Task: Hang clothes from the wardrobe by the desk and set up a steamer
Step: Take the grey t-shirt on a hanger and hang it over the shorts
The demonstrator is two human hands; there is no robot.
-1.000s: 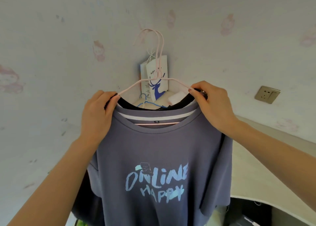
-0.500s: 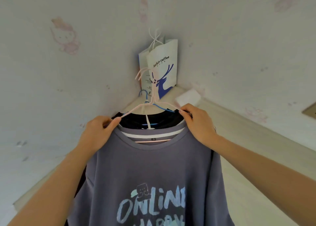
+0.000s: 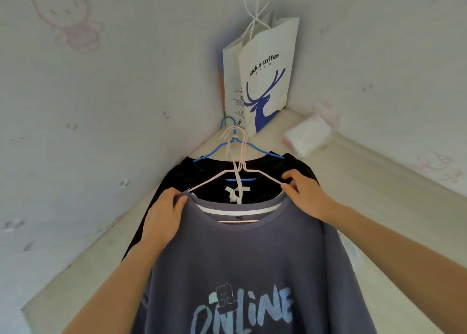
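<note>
The left hand (image 3: 164,214) grips the left shoulder of the gray T-shirt (image 3: 240,257), fingers curled over the cloth and the pink hanger (image 3: 255,174) inside it. The right hand (image 3: 305,194) pinches the right shoulder and the hanger's wire. The T-shirt hangs just in front of a black shirt (image 3: 209,179) on a blue hanger (image 3: 262,150), near the back corner of the pale ledge (image 3: 379,182). A paper bag (image 3: 265,80) stands in that corner, with a white packet (image 3: 307,137) beside it; I cannot tell what the hooks catch on
</note>
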